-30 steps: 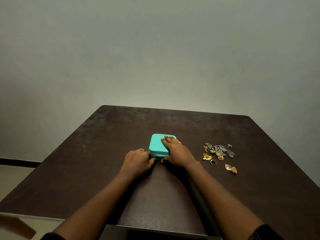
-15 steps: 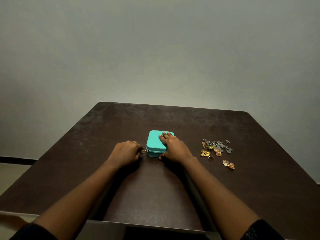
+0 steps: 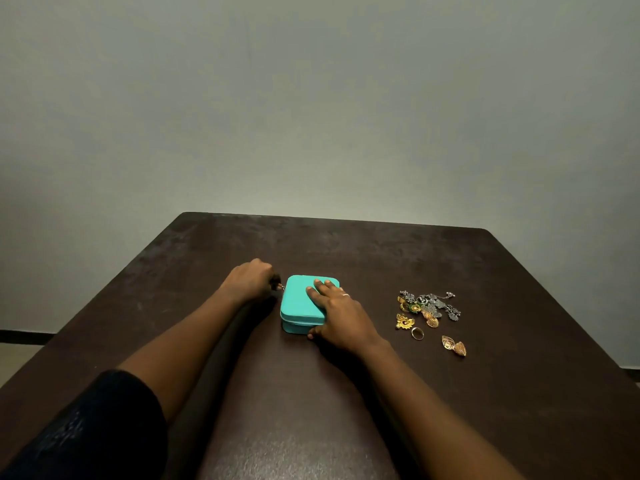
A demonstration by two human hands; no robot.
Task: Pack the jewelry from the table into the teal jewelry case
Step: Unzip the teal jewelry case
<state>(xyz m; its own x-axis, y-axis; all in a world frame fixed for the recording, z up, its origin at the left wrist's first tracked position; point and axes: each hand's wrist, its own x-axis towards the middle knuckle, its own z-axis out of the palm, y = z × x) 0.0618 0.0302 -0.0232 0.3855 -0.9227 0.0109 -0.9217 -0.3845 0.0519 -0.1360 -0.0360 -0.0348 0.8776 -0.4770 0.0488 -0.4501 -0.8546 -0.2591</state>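
Fingers (image 3: 322,289) of the right hand (image 3: 341,317) lie straight and flat on the lid of the teal jewelry case (image 3: 299,306), thumb against its near wall - pressing, not gripping. Case sits mid-table (image 3: 311,410), lid down. At the case's 10 o'clock corner, the left hand (image 3: 251,280) is curled, fingertips pinching the zipper pull (image 3: 281,287). Jewelry lies loose at 3 o'clock of the case, well apart from it: nearest, two gold leaf earrings (image 3: 453,346) touching; then a gold ring (image 3: 417,333); a gold flower piece (image 3: 403,321); farthest, a tangled pile of silver and gold pieces (image 3: 429,304). Plain grey wall (image 3: 311,116) at 12 o'clock.
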